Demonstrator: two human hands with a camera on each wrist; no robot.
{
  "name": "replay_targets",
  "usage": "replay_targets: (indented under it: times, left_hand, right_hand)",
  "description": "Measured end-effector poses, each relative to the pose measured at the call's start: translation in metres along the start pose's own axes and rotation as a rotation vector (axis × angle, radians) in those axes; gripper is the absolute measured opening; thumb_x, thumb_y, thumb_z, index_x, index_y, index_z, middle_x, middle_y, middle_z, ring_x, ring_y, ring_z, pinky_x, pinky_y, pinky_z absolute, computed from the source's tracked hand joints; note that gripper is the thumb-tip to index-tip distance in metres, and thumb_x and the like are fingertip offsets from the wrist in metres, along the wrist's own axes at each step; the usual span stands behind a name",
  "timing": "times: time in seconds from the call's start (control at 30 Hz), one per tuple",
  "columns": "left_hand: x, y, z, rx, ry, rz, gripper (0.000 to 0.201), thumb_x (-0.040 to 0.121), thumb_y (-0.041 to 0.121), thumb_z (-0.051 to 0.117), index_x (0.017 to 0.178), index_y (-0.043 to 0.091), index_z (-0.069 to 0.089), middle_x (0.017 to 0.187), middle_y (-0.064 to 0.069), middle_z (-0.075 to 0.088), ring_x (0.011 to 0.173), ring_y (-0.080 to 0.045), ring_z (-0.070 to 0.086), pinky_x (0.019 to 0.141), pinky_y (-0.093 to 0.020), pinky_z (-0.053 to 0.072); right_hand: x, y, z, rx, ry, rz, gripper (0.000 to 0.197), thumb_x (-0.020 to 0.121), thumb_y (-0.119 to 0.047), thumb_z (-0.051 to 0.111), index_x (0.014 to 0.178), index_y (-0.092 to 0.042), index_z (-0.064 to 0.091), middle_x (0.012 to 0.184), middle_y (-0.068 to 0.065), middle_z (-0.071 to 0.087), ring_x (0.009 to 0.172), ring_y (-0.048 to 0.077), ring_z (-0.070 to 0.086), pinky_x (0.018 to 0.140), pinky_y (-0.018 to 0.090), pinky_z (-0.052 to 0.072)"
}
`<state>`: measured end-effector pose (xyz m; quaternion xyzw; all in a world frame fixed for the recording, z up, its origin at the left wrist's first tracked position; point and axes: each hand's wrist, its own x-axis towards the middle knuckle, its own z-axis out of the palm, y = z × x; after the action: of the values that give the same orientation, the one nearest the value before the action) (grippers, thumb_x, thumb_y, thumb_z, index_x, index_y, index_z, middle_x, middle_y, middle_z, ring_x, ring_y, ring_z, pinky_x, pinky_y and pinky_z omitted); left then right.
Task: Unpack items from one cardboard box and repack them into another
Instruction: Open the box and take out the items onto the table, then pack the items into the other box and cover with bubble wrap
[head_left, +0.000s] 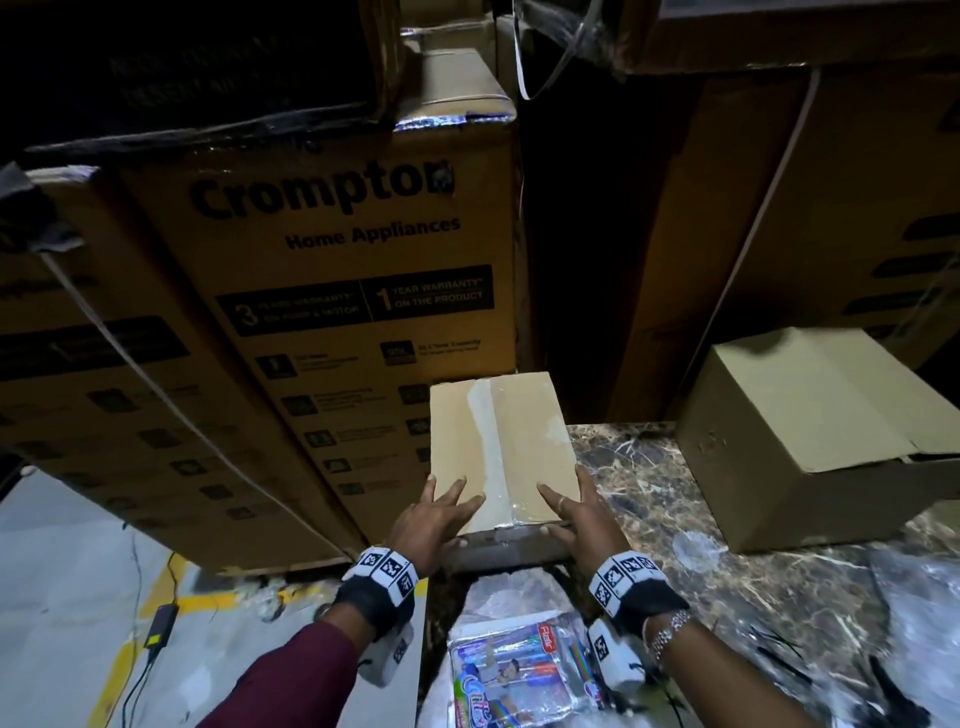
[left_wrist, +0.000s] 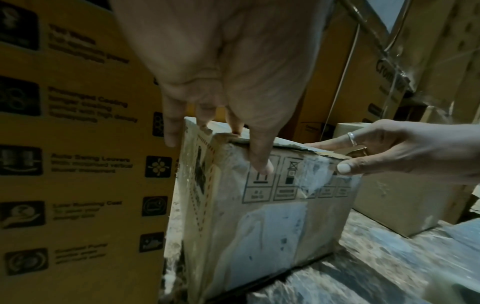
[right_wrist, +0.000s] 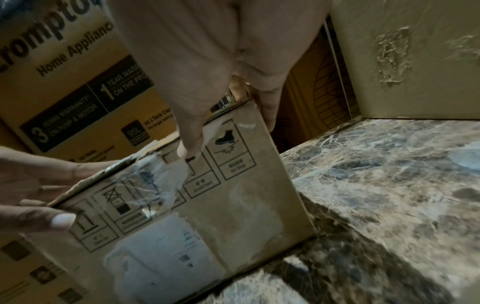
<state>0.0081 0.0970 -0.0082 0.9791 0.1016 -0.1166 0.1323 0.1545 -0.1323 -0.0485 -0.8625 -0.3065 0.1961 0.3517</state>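
Both hands, left hand (head_left: 436, 514) and right hand (head_left: 576, 512), grip the taped cardboard box (head_left: 501, 447) at six o'clock; stiff, probably light, tape slippery

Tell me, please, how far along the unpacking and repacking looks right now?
Done: nothing plainly, though a packet already lies near the person. In hand: the left hand and right hand grip the small taped box by its near top edge; its tape seam looks unopened. Left: opening it and moving its contents, maybe to the second box.

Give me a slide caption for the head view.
Both hands, left and right, hold a taped cardboard box on a marble counter.
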Motion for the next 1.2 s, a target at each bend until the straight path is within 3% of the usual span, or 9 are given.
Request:
replay_targets:
  times: [0.1,0.17,0.3,0.43,0.57,0.7,0.8,0.97,1.2]
  left_hand:
    - [0.006,-0.004,-0.006,0.021,-0.039,-0.014,0.073,0.098,0.028,0.065,0.154,0.051,0.024,0.170,0.013,0.006,0.157,-0.032,-0.002,0.109,-0.055,0.045]
    - [0.005,-0.005,-0.003,0.012,-0.046,-0.020,0.074,0.098,0.026,0.064,0.154,0.052,0.023,0.170,0.014,0.005,0.157,-0.031,-0.004,0.109,-0.056,0.045]
    - [0.002,-0.001,-0.001,-0.031,-0.056,-0.017,0.075,0.098,0.019,0.064,0.155,0.049,0.025,0.170,0.011,0.005,0.156,-0.033,-0.007,0.112,-0.056,0.041]
    - [-0.002,0.007,-0.007,0.037,-0.082,-0.035,0.079,0.097,0.026,0.065,0.158,0.046,0.019,0.170,0.004,0.005,0.156,-0.036,0.000,0.119,-0.064,0.021]
    - [-0.016,0.029,-0.006,0.080,0.019,0.076,0.078,0.098,0.035,0.062,0.159,0.043,0.015,0.170,-0.001,0.009,0.157,-0.029,0.001,0.123,-0.059,0.012]
    - [-0.029,0.054,0.017,0.053,0.096,0.231,0.077,0.097,0.036,0.058,0.160,0.037,0.014,0.170,0.000,0.009,0.157,-0.026,0.003,0.123,-0.054,0.017]
    - [-0.033,0.072,0.038,-0.035,0.194,0.356,0.073,0.093,0.035,0.057,0.158,0.035,0.025,0.166,-0.005,0.026,0.154,-0.030,0.021,0.118,-0.057,0.029]
    - [-0.033,0.101,0.063,-0.145,0.163,0.428,0.070,0.092,0.044,0.055,0.157,0.037,0.031,0.164,-0.002,0.031,0.152,-0.028,0.026,0.113,-0.052,0.032]
    - [-0.020,0.110,0.072,-0.162,0.085,0.481,0.064,0.096,0.053,0.043,0.157,0.039,0.030,0.165,0.004,0.028,0.152,-0.025,0.026,0.112,-0.056,0.038]
  right_hand:
    - [0.008,-0.004,-0.007,0.002,-0.016,-0.006,0.071,0.088,-0.014,0.072,0.143,-0.045,0.041,0.162,-0.005,0.018,0.139,0.029,0.042,0.111,0.045,0.043]
    - [0.010,0.000,-0.003,-0.046,-0.008,-0.002,0.073,0.086,-0.005,0.073,0.145,-0.036,0.044,0.162,-0.016,0.007,0.143,0.020,0.038,0.115,0.039,0.039]
    - [0.000,0.000,-0.002,-0.131,0.009,0.000,0.069,0.090,-0.009,0.070,0.147,-0.037,0.043,0.166,-0.008,-0.005,0.142,0.016,0.037,0.119,0.033,0.028]
    - [-0.016,0.002,-0.010,-0.181,0.054,-0.044,0.064,0.094,-0.024,0.066,0.148,-0.043,0.038,0.166,-0.003,0.006,0.150,0.026,0.020,0.120,0.044,0.028]
    - [-0.055,0.015,-0.028,-0.099,0.119,0.013,0.059,0.093,-0.024,0.069,0.146,-0.034,0.045,0.161,0.000,0.023,0.144,0.022,0.031,0.116,0.036,0.032]
    - [-0.102,0.049,-0.051,-0.154,0.147,0.060,0.055,0.092,-0.022,0.069,0.143,-0.027,0.049,0.152,0.001,0.036,0.138,0.021,0.039,0.109,0.029,0.036]
    - [-0.136,0.073,-0.063,-0.165,0.200,0.147,0.051,0.091,-0.020,0.070,0.139,-0.022,0.055,0.141,0.001,0.046,0.127,0.018,0.048,0.098,0.017,0.033]
    - [-0.179,0.125,-0.076,-0.201,0.284,0.360,0.051,0.083,-0.008,0.072,0.128,-0.030,0.061,0.132,-0.005,0.055,0.113,0.018,0.060,0.097,0.037,0.051]
    - [-0.188,0.170,-0.101,-0.543,0.053,0.623,0.057,0.082,-0.015,0.069,0.136,-0.026,0.053,0.127,0.010,0.062,0.109,0.031,0.065,0.090,0.036,0.054]
